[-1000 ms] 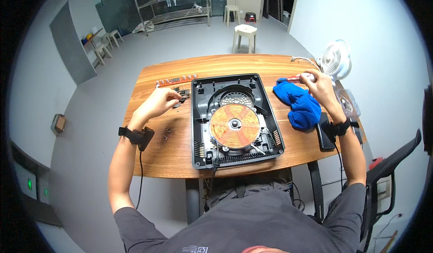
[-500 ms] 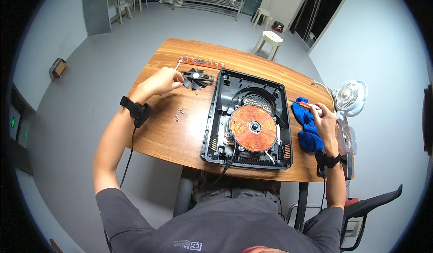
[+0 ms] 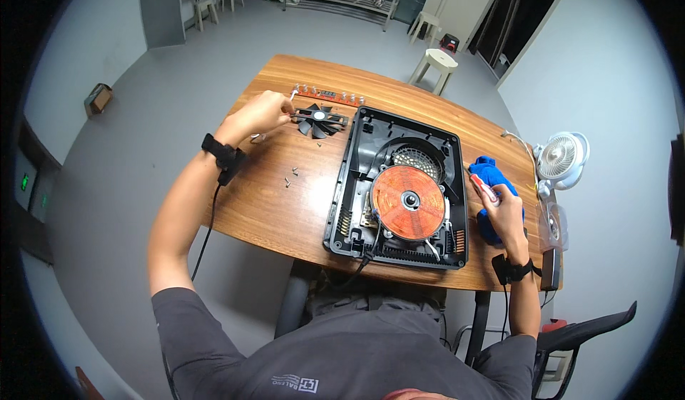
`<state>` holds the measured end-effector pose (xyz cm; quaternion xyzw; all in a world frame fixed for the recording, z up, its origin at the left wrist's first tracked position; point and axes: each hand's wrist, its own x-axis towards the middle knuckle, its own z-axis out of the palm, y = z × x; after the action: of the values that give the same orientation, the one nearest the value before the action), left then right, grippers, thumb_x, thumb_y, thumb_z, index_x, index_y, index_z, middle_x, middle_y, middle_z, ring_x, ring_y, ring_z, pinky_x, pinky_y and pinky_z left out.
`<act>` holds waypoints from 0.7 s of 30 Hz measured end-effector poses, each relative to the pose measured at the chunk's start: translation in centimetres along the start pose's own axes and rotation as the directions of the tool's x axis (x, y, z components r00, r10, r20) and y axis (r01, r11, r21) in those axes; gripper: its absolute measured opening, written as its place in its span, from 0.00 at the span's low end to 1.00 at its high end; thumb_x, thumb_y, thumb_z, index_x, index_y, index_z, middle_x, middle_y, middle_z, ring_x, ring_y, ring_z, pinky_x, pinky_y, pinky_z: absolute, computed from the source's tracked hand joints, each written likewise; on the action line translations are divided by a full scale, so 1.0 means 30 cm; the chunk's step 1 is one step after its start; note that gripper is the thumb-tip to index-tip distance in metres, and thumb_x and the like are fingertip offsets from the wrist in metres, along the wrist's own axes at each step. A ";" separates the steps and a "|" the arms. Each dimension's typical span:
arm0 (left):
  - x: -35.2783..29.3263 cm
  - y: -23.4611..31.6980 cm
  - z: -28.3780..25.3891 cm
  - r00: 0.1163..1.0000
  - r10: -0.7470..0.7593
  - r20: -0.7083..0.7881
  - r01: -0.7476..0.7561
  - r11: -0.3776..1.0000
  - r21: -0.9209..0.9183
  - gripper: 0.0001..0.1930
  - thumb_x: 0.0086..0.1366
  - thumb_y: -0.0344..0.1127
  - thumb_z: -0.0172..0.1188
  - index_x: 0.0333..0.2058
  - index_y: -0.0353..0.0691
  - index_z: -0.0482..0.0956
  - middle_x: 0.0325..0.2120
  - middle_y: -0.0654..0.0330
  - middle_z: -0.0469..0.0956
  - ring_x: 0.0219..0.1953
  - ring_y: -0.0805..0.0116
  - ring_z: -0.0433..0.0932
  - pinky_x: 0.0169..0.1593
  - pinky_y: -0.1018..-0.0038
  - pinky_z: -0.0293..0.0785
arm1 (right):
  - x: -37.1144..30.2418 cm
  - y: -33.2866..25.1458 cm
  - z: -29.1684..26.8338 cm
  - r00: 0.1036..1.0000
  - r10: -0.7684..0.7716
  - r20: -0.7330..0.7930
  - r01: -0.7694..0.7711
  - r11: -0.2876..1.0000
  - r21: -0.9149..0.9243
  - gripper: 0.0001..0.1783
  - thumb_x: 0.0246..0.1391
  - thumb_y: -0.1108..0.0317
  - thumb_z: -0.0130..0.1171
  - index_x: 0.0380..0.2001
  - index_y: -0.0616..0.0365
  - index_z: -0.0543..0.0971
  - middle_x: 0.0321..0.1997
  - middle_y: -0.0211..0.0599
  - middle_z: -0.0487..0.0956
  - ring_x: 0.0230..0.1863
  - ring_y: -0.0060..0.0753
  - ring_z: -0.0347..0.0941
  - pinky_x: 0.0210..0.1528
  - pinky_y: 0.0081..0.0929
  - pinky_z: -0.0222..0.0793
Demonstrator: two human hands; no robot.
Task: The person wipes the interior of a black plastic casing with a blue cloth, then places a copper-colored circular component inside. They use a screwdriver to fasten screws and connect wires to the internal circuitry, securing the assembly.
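My left hand (image 3: 264, 110) is closed at the left end of a black cooling fan (image 3: 319, 117), fingertips pinched at the end of its mounting bar. The fan's blades sit low over the wooden table. In my right hand (image 3: 505, 211) is a screwdriver (image 3: 484, 186) with a red and white handle, its thin shaft pointing up and left toward the open appliance. That appliance is an induction cooker base (image 3: 347, 179), a black housing carrying a round copper coil (image 3: 409, 202). Several small screws (image 3: 288, 182) lie left of it.
A narrow orange circuit board (image 3: 328, 96) lies behind the fan. Blue cloth (image 3: 483, 169) is bunched under my right hand. A white desk fan (image 3: 561, 157), a clear plastic container (image 3: 553, 225) and a black box-shaped device (image 3: 549, 270) are at the right edge. A white stool (image 3: 437, 60) stands beyond the table.
The whole view has shifted slightly. My right hand has drawn the screwdriver a little nearer to me and turned it more upward. My left fingertips have moved slightly farther away along the fan's edge.
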<state>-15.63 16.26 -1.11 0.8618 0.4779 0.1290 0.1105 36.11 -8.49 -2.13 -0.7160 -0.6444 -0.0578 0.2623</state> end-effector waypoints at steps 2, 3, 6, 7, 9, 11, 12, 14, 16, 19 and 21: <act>0.032 0.014 0.016 1.000 0.003 -0.005 -0.003 0.998 0.066 0.14 0.61 0.32 0.66 0.44 0.35 0.85 0.41 0.47 0.85 0.46 0.51 0.83 0.52 0.60 0.77 | -0.014 -0.012 0.009 0.996 0.033 0.082 -0.029 0.998 -0.048 0.19 0.55 0.58 0.70 0.32 0.67 0.80 0.27 0.62 0.81 0.30 0.59 0.81 0.33 0.43 0.76; 0.047 0.025 0.025 1.000 0.005 -0.008 -0.004 0.995 0.099 0.14 0.61 0.32 0.66 0.45 0.35 0.85 0.42 0.47 0.84 0.47 0.50 0.82 0.53 0.60 0.77 | -0.019 0.014 0.026 0.985 0.083 0.154 -0.074 0.995 -0.064 0.20 0.53 0.58 0.70 0.33 0.68 0.79 0.27 0.63 0.80 0.32 0.61 0.81 0.34 0.45 0.75; 0.097 0.053 0.047 1.000 0.010 0.024 -0.013 0.989 0.148 0.16 0.60 0.32 0.67 0.48 0.37 0.83 0.45 0.48 0.83 0.51 0.51 0.81 0.55 0.59 0.76 | -0.034 0.037 0.056 0.972 0.109 0.208 -0.110 0.994 -0.010 0.21 0.52 0.58 0.71 0.34 0.68 0.78 0.28 0.65 0.80 0.33 0.64 0.80 0.35 0.48 0.75; 0.113 0.060 0.055 0.999 0.011 0.042 -0.018 0.988 0.156 0.17 0.60 0.32 0.67 0.48 0.38 0.83 0.46 0.49 0.83 0.52 0.51 0.80 0.56 0.59 0.76 | -0.041 0.032 0.059 0.966 0.124 0.228 -0.127 0.992 0.000 0.22 0.52 0.58 0.71 0.34 0.68 0.78 0.28 0.66 0.80 0.33 0.64 0.80 0.36 0.48 0.75; 0.133 0.086 0.078 0.998 0.053 0.026 -0.057 0.987 0.153 0.17 0.59 0.30 0.67 0.48 0.40 0.83 0.44 0.48 0.83 0.51 0.50 0.81 0.54 0.57 0.78 | -0.058 0.031 0.068 0.964 0.121 0.237 -0.126 0.992 0.004 0.22 0.51 0.58 0.71 0.34 0.68 0.77 0.28 0.66 0.79 0.33 0.66 0.79 0.36 0.49 0.75; 0.167 0.126 0.091 0.997 0.052 0.049 -0.059 0.986 0.159 0.16 0.58 0.30 0.67 0.47 0.40 0.83 0.44 0.48 0.83 0.50 0.49 0.81 0.54 0.57 0.78 | -0.069 0.037 0.073 0.974 0.091 0.205 -0.092 0.996 -0.003 0.22 0.51 0.57 0.71 0.33 0.68 0.77 0.27 0.66 0.79 0.33 0.66 0.79 0.36 0.49 0.75; 0.182 0.122 0.106 0.996 0.084 0.041 -0.090 0.979 0.186 0.16 0.58 0.31 0.68 0.47 0.41 0.83 0.44 0.48 0.83 0.50 0.49 0.81 0.54 0.57 0.78 | -0.067 0.018 0.061 0.964 0.121 0.238 -0.122 0.993 -0.011 0.22 0.51 0.57 0.71 0.33 0.68 0.76 0.27 0.65 0.79 0.33 0.67 0.79 0.36 0.51 0.75; 0.210 0.076 0.148 0.986 0.162 0.029 -0.164 0.959 0.232 0.16 0.57 0.31 0.68 0.46 0.42 0.84 0.44 0.48 0.83 0.50 0.48 0.81 0.54 0.57 0.78 | -0.059 0.040 0.085 0.963 0.063 0.261 -0.052 0.997 -0.049 0.24 0.53 0.54 0.69 0.36 0.67 0.76 0.29 0.66 0.80 0.34 0.67 0.79 0.36 0.53 0.75; 0.240 0.058 0.171 0.984 0.165 0.069 -0.176 0.961 0.212 0.17 0.56 0.32 0.69 0.47 0.44 0.85 0.43 0.48 0.83 0.50 0.48 0.81 0.54 0.57 0.78 | -0.056 0.060 0.095 0.954 0.055 0.295 -0.029 0.995 -0.093 0.26 0.55 0.50 0.67 0.39 0.65 0.76 0.31 0.66 0.80 0.35 0.67 0.79 0.38 0.54 0.75; 0.246 0.109 0.174 0.980 0.168 0.105 -0.188 0.957 0.220 0.21 0.54 0.31 0.72 0.49 0.45 0.84 0.44 0.49 0.83 0.51 0.48 0.81 0.54 0.58 0.78 | -0.057 0.035 0.059 0.948 0.082 0.307 -0.063 0.995 -0.072 0.26 0.57 0.48 0.66 0.38 0.65 0.79 0.30 0.65 0.80 0.35 0.66 0.79 0.38 0.52 0.75; 0.240 0.110 0.178 0.982 0.179 0.064 -0.188 0.961 0.203 0.23 0.51 0.26 0.74 0.49 0.43 0.84 0.45 0.49 0.83 0.52 0.49 0.80 0.54 0.59 0.78 | -0.034 -0.005 0.011 0.921 0.201 0.334 -0.200 0.979 -0.038 0.26 0.59 0.47 0.64 0.32 0.64 0.81 0.30 0.60 0.82 0.34 0.62 0.80 0.37 0.50 0.76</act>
<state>-7.59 20.32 -4.26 0.9118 0.4044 0.0686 0.0178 35.70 -9.23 -2.80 -0.7779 -0.6030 0.0912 0.1516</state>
